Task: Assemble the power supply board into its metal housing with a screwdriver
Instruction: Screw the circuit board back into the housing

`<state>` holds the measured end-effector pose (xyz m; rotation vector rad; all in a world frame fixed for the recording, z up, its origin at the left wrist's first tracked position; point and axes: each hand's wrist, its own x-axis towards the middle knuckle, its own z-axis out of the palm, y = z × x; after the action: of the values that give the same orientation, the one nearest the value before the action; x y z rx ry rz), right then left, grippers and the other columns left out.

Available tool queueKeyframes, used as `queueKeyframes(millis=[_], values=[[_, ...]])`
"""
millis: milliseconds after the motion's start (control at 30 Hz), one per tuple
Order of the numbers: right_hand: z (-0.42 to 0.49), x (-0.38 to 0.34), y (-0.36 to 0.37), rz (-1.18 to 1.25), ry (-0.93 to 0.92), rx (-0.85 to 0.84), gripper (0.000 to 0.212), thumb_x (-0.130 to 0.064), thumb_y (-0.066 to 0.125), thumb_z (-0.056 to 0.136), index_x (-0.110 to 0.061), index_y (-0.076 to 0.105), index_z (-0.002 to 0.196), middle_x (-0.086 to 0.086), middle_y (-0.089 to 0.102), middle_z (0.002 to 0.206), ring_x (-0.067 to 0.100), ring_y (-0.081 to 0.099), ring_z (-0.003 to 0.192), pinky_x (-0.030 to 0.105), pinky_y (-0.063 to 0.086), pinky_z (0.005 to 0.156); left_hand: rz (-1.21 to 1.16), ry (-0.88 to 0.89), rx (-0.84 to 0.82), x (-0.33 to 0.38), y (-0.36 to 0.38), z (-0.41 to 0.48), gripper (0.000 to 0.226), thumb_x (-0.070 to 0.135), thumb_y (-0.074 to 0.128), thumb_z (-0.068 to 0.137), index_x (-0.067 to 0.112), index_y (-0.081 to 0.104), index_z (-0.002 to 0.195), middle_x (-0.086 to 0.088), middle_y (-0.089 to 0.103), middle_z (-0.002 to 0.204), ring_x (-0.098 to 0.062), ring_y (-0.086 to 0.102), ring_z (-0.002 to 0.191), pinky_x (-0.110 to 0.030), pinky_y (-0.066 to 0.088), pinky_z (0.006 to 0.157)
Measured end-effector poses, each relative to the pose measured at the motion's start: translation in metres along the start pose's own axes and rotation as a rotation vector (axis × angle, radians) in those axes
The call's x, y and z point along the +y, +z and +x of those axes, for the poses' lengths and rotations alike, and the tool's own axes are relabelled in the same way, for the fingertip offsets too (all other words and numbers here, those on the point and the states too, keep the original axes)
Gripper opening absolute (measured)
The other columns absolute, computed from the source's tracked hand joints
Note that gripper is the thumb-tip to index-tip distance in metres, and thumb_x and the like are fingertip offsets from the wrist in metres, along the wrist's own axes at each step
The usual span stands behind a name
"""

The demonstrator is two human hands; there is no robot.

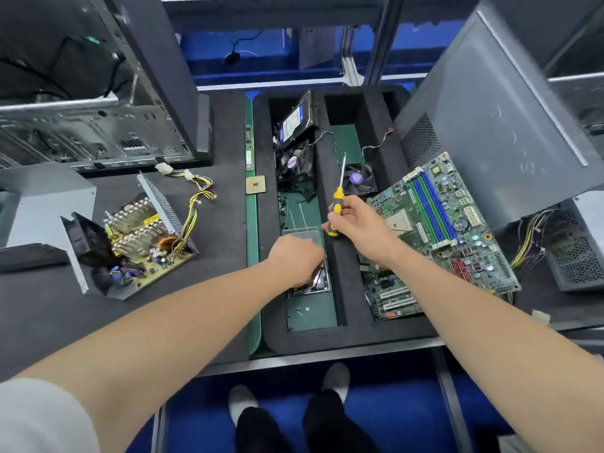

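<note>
One slim steel-shafted, yellow-handled screwdriver

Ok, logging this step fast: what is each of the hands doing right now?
Left hand: reaching into the small clear plastic box, grip cannot be told.
Right hand: holds the yellow-and-black-handled screwdriver.

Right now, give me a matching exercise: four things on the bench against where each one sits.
Things:
1 screwdriver
2 supply board
3 motherboard
4 hard drive

Places:
A on the mat, left
B in the right hand
C far end of the tray
D at the tray's right side

Pairs: 1-B, 2-A, 3-D, 4-C
</note>
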<state>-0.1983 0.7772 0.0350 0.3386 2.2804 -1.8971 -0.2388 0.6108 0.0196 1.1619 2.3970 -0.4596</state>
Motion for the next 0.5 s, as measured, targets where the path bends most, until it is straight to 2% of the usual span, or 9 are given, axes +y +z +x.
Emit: queueKeyframes(millis=[100,200,333,500], values=[[0.0032,-0.0002,-0.0036,0.015,0.004,-0.031,0.026,-0.015,0.059,0.106,0.002,0.053,0.125,0.008,0.068,0.107,0.018,0.076,0.102,0.029,0.058,0.091,0.031,-0.002,-0.006,0.0009,0.0033,0.0026,0.014,0.018,0.074,0.086,0.025,0.074,0.098,0.002,0.072,0.097,-0.029,0.071,0.088,-0.035,0.057,0.07],[0.0048,-0.0007,-0.0057,0.035,0.007,-0.043,0.029,-0.012,0.059,0.106,0.007,0.051,0.127,0.011,0.065,0.108,0.02,0.075,0.101,0.031,0.06,0.091,0.028,0.032,0.001,0.0003,0.004,0.0042,0.014,0.019,0.072,0.087,0.025,0.075,0.1,0.0,0.073,0.097,-0.03,0.071,0.087,-0.034,0.053,0.065],[0.005,-0.0019,-0.0059,0.041,0.014,-0.053,0.027,-0.012,0.059,0.106,0.005,0.053,0.126,0.008,0.065,0.109,0.027,0.075,0.107,0.035,0.06,0.094,-0.018,0.099,0.034,0.0008,0.0036,0.005,0.012,0.027,0.068,0.087,0.023,0.073,0.097,-0.002,0.073,0.094,-0.032,0.067,0.078,-0.035,0.055,0.066],[0.0046,-0.003,-0.0059,0.066,0.014,-0.058,0.022,-0.012,0.059,0.106,0.001,0.054,0.123,0.006,0.064,0.109,0.02,0.075,0.102,0.029,0.06,0.089,-0.093,0.104,0.034,0.0059,0.0093,0.0084,0.021,0.038,0.069,0.089,0.02,0.07,0.099,-0.006,0.069,0.099,-0.036,0.069,0.086,-0.036,0.05,0.064]])
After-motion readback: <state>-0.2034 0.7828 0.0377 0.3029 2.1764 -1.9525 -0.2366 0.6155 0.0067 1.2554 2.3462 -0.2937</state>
